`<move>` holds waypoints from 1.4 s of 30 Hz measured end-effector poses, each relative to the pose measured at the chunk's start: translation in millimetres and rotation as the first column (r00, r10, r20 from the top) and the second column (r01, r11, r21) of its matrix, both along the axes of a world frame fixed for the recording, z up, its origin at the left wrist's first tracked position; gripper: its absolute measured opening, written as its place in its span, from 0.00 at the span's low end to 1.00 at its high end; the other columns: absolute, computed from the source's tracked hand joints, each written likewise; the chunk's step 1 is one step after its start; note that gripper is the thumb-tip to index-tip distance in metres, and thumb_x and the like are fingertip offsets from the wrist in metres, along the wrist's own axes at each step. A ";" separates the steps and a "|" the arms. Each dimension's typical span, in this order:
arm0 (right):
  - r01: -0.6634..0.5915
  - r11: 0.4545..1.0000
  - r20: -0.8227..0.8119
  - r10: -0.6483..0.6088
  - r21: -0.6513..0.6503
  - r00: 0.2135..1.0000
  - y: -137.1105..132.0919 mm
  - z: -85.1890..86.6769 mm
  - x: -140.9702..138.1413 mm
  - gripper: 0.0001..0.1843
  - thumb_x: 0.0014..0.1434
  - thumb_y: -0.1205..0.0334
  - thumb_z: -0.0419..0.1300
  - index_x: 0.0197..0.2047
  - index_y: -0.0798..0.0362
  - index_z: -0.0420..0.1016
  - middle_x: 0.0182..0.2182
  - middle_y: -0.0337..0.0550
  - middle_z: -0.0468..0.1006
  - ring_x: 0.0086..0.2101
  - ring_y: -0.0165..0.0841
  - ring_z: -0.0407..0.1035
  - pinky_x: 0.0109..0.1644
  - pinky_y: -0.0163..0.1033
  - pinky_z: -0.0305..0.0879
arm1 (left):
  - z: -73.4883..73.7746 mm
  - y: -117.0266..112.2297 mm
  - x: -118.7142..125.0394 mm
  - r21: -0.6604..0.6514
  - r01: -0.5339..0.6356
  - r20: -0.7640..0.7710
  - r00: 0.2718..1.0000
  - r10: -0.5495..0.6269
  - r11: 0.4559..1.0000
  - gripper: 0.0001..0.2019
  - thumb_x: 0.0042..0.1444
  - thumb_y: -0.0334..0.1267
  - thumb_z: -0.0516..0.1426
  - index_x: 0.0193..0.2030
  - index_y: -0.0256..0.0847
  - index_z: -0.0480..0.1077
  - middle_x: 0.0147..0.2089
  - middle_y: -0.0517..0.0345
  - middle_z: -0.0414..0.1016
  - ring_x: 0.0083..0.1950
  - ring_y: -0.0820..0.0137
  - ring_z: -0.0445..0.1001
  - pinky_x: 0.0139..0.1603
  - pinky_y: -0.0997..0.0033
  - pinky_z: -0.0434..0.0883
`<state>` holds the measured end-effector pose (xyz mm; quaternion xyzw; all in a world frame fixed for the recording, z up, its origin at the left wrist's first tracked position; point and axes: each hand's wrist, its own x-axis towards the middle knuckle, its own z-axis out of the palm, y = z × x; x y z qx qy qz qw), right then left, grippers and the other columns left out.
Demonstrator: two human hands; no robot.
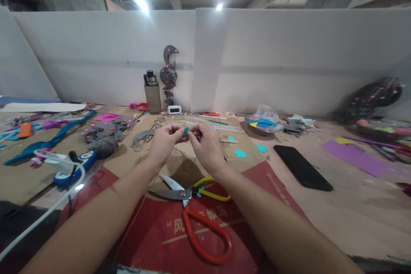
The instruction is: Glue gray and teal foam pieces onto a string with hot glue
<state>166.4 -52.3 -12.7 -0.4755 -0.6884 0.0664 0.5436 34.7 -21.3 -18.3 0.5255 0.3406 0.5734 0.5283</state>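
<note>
Above the middle of the table, my left hand (167, 141) and my right hand (207, 143) meet, fingertips pinched together. Between them is a small teal piece (186, 131), mostly covered by the fingers; its exact kind is hard to make out. Both hands seem to grip it. Below, scissors (184, 195) with one red and one yellow handle lie with blades apart on a red printed sheet (173, 244). Right of my right hand, a turquoise flower-shaped cutout (240, 153) and a second turquoise cutout (261, 148) lie flat.
A black phone (302, 167) lies to the right, near a purple sheet (355, 157). Farther back stand a bottle (153, 96), a small white digital clock (174, 110) and a bowl (265, 129) with plastic. Left are grey yarn (105, 147) and a blue power strip (75, 171) with a white cable.
</note>
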 end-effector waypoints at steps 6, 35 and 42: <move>0.010 1.000 -0.025 -0.010 -0.005 1.000 0.0 0.7 0.9 0.03 0.56 0.64 0.55 0.32 0.53 0.68 0.33 0.43 0.71 0.34 0.32 0.63 0.37 0.38 0.59 | 0.0 -1.9 -1.2 0.087 -0.021 -0.098 0.995 0.030 0.996 0.11 0.46 0.41 0.62 0.31 0.34 0.70 0.30 0.59 0.71 0.32 0.74 0.72 0.41 0.63 0.75; -0.012 0.987 -0.178 -0.017 -0.161 0.984 6.1 0.9 3.9 0.08 0.53 0.59 0.55 0.32 0.54 0.72 0.24 0.37 0.67 0.27 0.28 0.59 0.33 0.35 0.56 | 13.6 -12.8 -3.0 0.222 -0.066 -0.356 0.923 0.144 0.973 0.13 0.48 0.44 0.60 0.35 0.35 0.73 0.30 0.56 0.73 0.28 0.74 0.70 0.25 0.76 0.72; -0.127 0.955 -0.387 0.014 -0.268 0.922 12.6 -0.9 5.3 0.11 0.52 0.57 0.55 0.31 0.55 0.72 0.20 0.34 0.63 0.23 0.26 0.55 0.27 0.33 0.53 | 11.7 -8.8 -4.4 0.103 0.057 -0.124 0.991 -0.044 0.993 0.16 0.48 0.43 0.59 0.42 0.36 0.71 0.38 0.52 0.74 0.39 0.67 0.73 0.28 0.71 0.75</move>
